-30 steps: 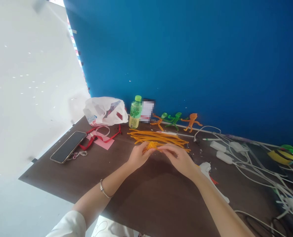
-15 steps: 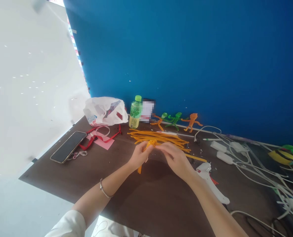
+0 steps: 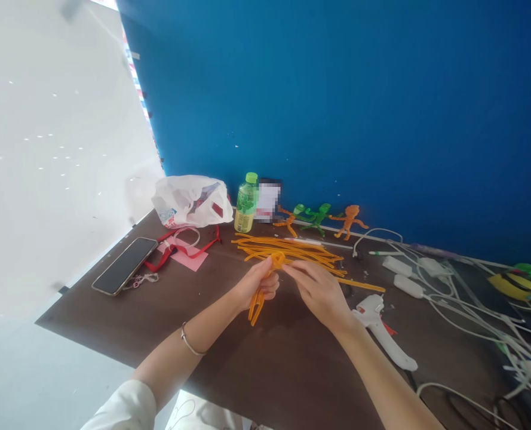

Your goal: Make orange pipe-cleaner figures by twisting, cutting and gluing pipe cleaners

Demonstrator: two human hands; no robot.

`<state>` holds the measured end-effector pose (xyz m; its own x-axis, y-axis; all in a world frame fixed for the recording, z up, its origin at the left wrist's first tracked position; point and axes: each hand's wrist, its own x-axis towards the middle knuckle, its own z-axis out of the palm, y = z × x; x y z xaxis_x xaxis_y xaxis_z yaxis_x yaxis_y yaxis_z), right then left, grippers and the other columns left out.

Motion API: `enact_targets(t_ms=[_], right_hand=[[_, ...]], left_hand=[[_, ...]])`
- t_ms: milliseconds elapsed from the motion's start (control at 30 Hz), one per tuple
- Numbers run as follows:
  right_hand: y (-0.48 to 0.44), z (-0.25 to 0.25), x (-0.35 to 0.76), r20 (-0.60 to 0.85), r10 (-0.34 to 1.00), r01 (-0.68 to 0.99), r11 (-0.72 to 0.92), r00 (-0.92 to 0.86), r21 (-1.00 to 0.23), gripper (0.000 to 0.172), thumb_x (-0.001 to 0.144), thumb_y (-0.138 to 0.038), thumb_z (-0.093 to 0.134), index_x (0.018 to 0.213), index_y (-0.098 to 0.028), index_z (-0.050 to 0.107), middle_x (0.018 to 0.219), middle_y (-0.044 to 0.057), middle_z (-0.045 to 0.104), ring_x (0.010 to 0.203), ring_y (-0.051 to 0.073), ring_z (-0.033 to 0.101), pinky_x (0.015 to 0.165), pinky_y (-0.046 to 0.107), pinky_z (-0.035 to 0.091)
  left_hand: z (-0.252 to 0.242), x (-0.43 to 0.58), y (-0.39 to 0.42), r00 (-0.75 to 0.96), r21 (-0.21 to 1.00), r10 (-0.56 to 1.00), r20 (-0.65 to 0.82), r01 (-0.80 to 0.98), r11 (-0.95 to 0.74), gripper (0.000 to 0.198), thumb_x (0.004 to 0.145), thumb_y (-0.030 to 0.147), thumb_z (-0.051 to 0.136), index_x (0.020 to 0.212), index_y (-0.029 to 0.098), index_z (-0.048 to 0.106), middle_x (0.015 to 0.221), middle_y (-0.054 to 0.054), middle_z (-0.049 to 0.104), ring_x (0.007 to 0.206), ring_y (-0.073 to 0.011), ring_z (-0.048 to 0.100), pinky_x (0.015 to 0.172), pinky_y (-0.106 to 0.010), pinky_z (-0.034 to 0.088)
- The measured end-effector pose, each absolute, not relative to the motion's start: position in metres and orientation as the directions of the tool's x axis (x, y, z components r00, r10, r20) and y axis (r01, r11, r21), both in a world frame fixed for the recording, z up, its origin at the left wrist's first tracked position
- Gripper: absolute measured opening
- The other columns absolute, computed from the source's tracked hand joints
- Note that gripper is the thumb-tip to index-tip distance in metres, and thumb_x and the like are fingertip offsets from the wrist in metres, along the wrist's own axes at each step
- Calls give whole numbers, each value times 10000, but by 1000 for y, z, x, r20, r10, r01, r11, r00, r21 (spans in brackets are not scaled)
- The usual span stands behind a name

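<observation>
My left hand [image 3: 260, 283] is closed around a partly twisted orange pipe-cleaner figure [image 3: 278, 259]. Its looped top shows above my thumb, and bent strands hang below the fist. At the right side of the loop, the fingertips of my right hand [image 3: 315, 291] are pinched together on an orange pipe cleaner [image 3: 359, 285]. That strand's free end sticks out to the right past my hand. Just behind both hands lies a loose pile of orange pipe cleaners [image 3: 301, 248] on the dark table.
A white glue gun [image 3: 381, 331] lies by my right forearm, near tangled white cables and plugs [image 3: 408, 285]. Small pipe-cleaner figures [image 3: 349, 222] stand along the blue wall. Left of them are a green-capped bottle [image 3: 246, 204], a plastic bag [image 3: 191, 200] and a phone [image 3: 125, 266].
My left hand has turned, so its curled fingers and the hanging strands show more. The strand's free end has shifted slightly to the right.
</observation>
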<state>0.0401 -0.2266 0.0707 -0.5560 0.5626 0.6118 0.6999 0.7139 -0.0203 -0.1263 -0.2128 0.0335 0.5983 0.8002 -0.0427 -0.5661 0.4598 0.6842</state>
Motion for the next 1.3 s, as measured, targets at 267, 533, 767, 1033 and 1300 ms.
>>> enact_targets(t_ms=[267, 533, 767, 1033, 1300], right_hand=[[-225, 69, 38, 623, 600, 651, 737, -502, -185, 334, 833, -82, 406, 1067, -243, 583, 957, 62, 609, 889, 171, 575, 746, 317, 484], [-225, 68, 38, 564, 687, 615, 703, -458, -357, 294, 864, -149, 393, 1070, -250, 577, 964, 67, 601, 902, 176, 570, 763, 331, 477], [-224, 67, 38, 539, 725, 616, 672, -430, -411, 255, 865, -161, 402, 1019, -241, 589, 959, 58, 602, 892, 165, 570, 762, 300, 472], [-227, 69, 35, 480, 777, 612, 623, -408, -487, 211, 874, -183, 390, 942, -228, 584, 914, 54, 602, 847, 166, 568, 744, 310, 466], [-227, 76, 33, 401, 827, 588, 562, -393, -582, 184, 866, -236, 402, 869, -218, 585, 867, 55, 616, 788, 177, 587, 703, 311, 481]], left_hand=[[28, -131, -206, 763, 563, 643, -70, -502, 657, 474, 783, 608, 374, 637, 165, 461, 440, 70, 155, 386, -68, 137, 331, -166, 143], [27, -131, -205, 754, 642, 642, -144, -423, 640, 580, 783, 630, 330, 426, 178, 272, 415, 58, 130, 371, -59, 156, 336, -181, 171], [30, -127, -208, 695, 675, 709, -116, -469, 570, 407, 786, 557, 431, 686, 164, 459, 505, 60, 314, 394, -47, 282, 389, -163, 302], [28, -125, -207, 620, 657, 782, -66, -563, 502, 321, 773, 455, 527, 769, 146, 439, 595, 47, 370, 407, -12, 224, 366, -129, 168], [31, -125, -208, 555, 699, 828, -81, -561, 445, 327, 752, 438, 560, 960, 204, 467, 555, 60, 385, 395, -18, 225, 383, -127, 150]])
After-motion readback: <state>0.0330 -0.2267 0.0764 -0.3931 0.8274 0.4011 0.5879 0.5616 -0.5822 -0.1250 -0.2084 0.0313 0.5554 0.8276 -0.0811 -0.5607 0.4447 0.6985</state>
